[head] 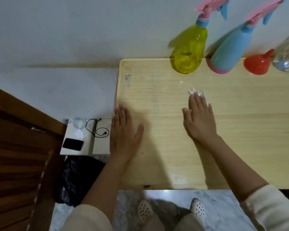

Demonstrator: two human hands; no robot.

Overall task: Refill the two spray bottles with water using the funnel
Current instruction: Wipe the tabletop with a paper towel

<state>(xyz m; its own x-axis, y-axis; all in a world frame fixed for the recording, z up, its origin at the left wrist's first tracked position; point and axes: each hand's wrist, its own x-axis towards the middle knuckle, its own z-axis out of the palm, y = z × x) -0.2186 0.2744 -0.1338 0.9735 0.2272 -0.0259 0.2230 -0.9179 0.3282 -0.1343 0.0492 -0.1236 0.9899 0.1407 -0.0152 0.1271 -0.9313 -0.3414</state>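
A yellow spray bottle (pixel 189 49) and a blue spray bottle (pixel 228 50), both with pink and blue trigger heads on, stand at the back of the wooden table (pixel 240 130) against the wall. A red funnel (pixel 257 64) sits mouth down to the right of the blue bottle. A clear bottle (pixel 287 52) stands at the far right, partly cut off by the frame edge. My left hand (pixel 123 132) rests flat on the table's left edge. My right hand (pixel 198 117) presses straight fingers on a white tissue (pixel 193 91) at the table's middle.
A low white stand (pixel 98 147) left of the table carries a black phone (pixel 73 144) and coiled cables (pixel 90 127). A black bag (pixel 78 177) lies on the floor below it. A wooden door (pixel 18 164) is at the far left. My shoes (pixel 170 210) show below the table's front edge.
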